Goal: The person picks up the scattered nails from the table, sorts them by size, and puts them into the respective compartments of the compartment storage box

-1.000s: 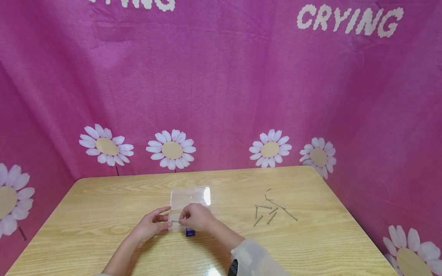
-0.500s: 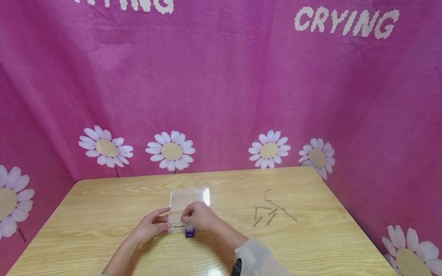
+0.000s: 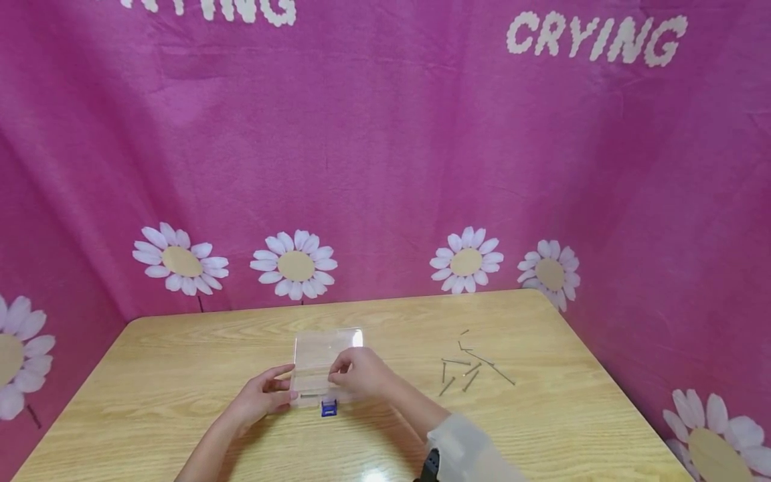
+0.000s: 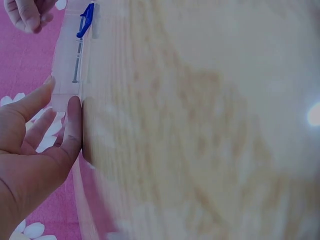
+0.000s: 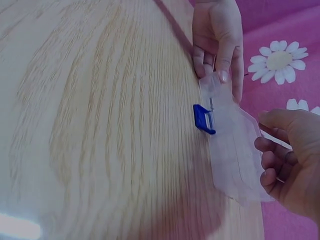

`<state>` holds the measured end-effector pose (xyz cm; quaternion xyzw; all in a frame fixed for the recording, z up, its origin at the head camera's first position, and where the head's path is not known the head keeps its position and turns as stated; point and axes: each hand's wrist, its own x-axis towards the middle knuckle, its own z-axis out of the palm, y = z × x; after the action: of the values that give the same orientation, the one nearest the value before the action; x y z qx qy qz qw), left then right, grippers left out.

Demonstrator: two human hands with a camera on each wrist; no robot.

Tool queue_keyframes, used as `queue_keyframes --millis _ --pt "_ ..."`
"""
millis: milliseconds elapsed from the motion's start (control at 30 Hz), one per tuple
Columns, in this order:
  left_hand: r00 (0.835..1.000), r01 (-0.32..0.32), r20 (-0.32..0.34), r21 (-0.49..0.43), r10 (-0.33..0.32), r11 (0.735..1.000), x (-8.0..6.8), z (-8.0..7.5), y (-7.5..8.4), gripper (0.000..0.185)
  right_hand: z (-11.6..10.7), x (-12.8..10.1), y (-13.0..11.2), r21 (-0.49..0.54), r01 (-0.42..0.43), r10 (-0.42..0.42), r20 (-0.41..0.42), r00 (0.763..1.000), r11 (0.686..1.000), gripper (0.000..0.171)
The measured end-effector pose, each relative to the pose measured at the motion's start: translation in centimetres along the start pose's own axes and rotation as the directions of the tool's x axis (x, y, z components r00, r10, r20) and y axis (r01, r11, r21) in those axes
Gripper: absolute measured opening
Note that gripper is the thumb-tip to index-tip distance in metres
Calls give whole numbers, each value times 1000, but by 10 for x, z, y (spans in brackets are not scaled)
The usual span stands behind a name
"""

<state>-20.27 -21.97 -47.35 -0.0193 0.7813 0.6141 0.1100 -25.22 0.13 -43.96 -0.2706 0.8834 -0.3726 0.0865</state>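
Fingers (image 3: 283, 388) steady clear box (image 3: 325, 355) (nail (image 3: 309, 395) seemingly crosswise).

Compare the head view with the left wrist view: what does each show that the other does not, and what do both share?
Only the head view shows the loose nails lying on the table to the right of the hands, and the word CRYING on the pink backdrop. Only the left wrist view shows, close up, a nail lying inside the clear box. Both show the left hand at the box's side, the right hand, and the blue latch.
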Motion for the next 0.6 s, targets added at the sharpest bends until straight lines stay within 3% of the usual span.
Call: queue_keyframes --millis 267,600 --pt "1000 -3 -6 13 3 1000 2 0 -1 64 -15 -7 13 -28 36 -36 -12 999 999 7" --pt "1000 -3 -10 24 3 1000 2 0 -2 64 -29 -20 27 3 11 -11 -5 1000 1000 9"
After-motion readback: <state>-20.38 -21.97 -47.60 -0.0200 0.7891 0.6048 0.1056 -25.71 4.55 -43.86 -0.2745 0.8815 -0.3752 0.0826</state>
